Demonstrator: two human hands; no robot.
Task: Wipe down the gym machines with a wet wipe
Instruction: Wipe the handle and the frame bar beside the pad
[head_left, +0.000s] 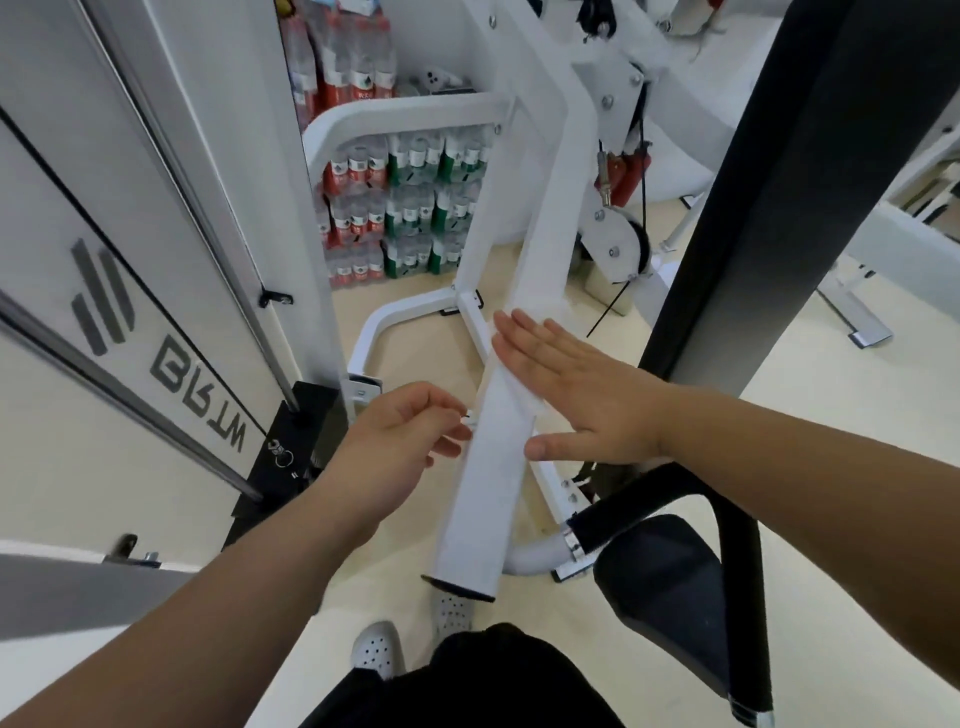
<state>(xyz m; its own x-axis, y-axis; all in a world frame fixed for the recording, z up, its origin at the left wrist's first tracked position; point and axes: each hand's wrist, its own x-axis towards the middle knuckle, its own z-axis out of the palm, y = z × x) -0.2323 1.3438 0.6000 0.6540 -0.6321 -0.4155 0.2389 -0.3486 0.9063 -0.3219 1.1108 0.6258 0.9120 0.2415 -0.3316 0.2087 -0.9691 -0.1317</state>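
Both bare forearms reach forward from the bottom corners of the view and converge toward the middle. The right hand (587, 389) is flat, palm down, with its fingers (524, 338) straight, close together and pointing forward and left, the thumb stretched out sideways toward the left hand. The left hand (400, 441) sits just beside it, lower and to its left, loosely curled, its fingertips (452, 415) bent inward toward the right hand's thumb.

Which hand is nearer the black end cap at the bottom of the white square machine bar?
Left. The left hand pinches at the bar's left edge, lower down toward the cap; the right hand lies flat higher up.
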